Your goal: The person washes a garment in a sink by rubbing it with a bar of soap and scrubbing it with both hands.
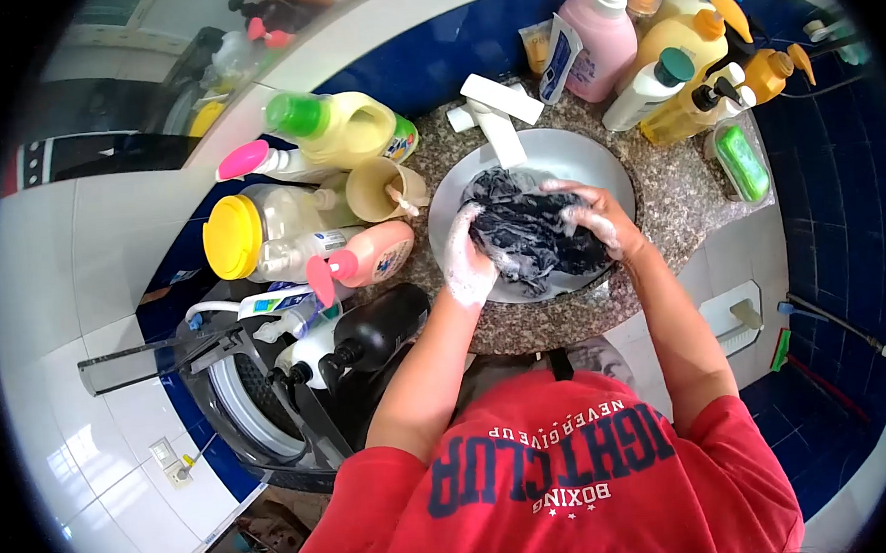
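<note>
A dark, wet cloth [533, 234] streaked with white suds lies bunched in the round white washbasin [606, 166]. On its left side, my left hand [468, 260], coated in foam, is closed on the edge of the fabric. My right hand [602, 220] grips the cloth from the right, with suds over its fingers. Parts of my fingertips are hidden in the folds and lather. Above the far rim of the basin stands a white faucet [500, 128], its spout pointing toward the cloth. What kind of garment or cloth this is, I cannot tell.
Several pump bottles, including a pink one [596, 43], crowd the counter's back right near a green soap bar [743, 164]. At left are a beige cup [383, 187], a yellow-lidded jar [233, 237] and a black bottle [380, 325]. A washing machine [259, 406] stands lower left.
</note>
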A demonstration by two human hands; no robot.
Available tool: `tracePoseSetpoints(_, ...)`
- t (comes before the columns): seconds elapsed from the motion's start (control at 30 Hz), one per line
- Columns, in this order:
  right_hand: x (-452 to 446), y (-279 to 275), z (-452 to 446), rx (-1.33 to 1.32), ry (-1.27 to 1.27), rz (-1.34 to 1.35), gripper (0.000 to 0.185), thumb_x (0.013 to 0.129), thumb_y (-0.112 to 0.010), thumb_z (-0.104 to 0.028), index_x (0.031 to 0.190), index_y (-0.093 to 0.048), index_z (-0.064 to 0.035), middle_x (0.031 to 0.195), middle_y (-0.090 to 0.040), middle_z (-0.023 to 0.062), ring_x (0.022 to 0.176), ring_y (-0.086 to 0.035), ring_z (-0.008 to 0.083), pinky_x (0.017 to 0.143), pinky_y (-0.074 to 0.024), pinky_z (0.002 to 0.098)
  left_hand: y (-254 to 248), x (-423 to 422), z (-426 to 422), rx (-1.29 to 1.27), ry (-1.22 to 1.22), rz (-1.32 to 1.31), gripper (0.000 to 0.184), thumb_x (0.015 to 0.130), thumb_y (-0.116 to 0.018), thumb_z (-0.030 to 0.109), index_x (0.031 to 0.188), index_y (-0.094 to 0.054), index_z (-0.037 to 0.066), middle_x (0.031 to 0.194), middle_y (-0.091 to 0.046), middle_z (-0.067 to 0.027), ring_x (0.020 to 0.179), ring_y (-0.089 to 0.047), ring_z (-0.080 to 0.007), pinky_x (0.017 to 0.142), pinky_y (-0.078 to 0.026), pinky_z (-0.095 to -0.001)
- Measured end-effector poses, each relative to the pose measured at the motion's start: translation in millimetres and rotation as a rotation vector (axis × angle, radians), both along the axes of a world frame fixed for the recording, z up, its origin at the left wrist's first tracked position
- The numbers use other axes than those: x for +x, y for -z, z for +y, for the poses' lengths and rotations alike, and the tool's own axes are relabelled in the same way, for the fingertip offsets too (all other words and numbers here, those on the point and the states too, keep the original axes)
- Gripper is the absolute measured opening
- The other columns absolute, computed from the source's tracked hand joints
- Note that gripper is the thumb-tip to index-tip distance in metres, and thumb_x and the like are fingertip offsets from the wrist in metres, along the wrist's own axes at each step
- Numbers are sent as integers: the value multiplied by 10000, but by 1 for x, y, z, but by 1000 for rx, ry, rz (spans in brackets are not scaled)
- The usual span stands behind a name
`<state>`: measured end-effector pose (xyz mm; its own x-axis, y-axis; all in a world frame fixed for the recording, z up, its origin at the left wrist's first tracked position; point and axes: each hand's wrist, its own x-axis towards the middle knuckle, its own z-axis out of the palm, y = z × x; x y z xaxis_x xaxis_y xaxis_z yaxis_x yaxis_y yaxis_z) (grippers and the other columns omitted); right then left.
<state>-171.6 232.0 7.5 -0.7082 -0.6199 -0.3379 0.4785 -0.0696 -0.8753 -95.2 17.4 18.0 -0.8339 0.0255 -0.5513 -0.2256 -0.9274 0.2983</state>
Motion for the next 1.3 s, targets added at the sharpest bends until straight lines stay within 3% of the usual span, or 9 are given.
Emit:
tracePoseSetpoints(0.13,21,63,-39,270,481,255,323,856,-629,-132,1134,-576,25,1028,-656,127,747,-589,184,724,-488,322,33,-7,12,11,-16,-97,362,905,-558,209,1214,-524,23,1142,-622,-129,1072,-591,-261,946,-480,-420)
tracePoseSetpoints(0.23,38,18,-67,535,215,724,388,775,-692,-150,1110,-507,-84,944,-637,211,792,-641,378,713,-513,394,47,-25,14,125,176,5,364,915,-524,263,1173,-549,7,1125,-626,-142,1043,-594,-274,956,-458,-420)
tracePoseSetpoints(0.33,55,10,-84,625,23,1152,210,767,-625,-110,974,-595,-127,938,-655,175,759,-654,334,662,-523,425,65,-40,27,295,210,92,490,931,-431,360,1221,-511,-26,1245,-553,-193,1175,-506,-291,1071,-351,-406)
tracePoseSetpoints(0.4,49,25,-83,819,49,1146,170,762,-592,-117,920,-655,-130,767,-630,140,703,-633,355,619,-518,423,58,-37,36,333,225,115,507,932,-435,372,1222,-512,-36,1225,-562,-192,1172,-508,-287,1051,-369,-403)
tracePoseSetpoints(0.47,18,64,-72,973,118,695,160,808,-528,-110,903,-649,-64,768,-642,216,748,-636,396,639,-514,471,48,-40,40,-396,343,500,482,949,-467,359,1225,-528,-32,1192,-585,-142,1115,-545,-245,991,-410,-327)
tracePoseSetpoints(0.53,2,65,-64,900,207,742,157,803,-516,-93,848,-619,17,786,-630,256,769,-612,441,655,-504,486,49,-28,49,-371,151,73,372,918,-565,266,1176,-571,-2,1109,-619,-99,1035,-575,-214,932,-439,-313)
tracePoseSetpoints(0.83,50,34,-91,844,-38,985,101,697,-565,-88,789,-603,-73,701,-631,191,670,-650,354,594,-518,464,88,-9,10,52,267,11,383,915,-406,309,1056,-571,-7,970,-609,-140,903,-600,-254,824,-498,-352)
tracePoseSetpoints(1.03,-16,56,-37,766,-34,468,729,914,-277,-650,1054,-651,-40,1031,-627,269,1036,-572,411,916,-419,479,33,-11,15,-83,266,8,150,890,-554,149,933,-619,21,865,-627,-53,798,-606,-151,723,-492,-292)
tracePoseSetpoints(1.3,-15,125,-27,852,-106,144,827,676,-764,-422,1257,-474,91,1174,-590,259,1048,-597,349,929,-446,368,4,-2,14,-1757,1012,888,160,735,-633,202,626,-630,84,615,-576,-126,546,-566,-288,489,-408,-363)
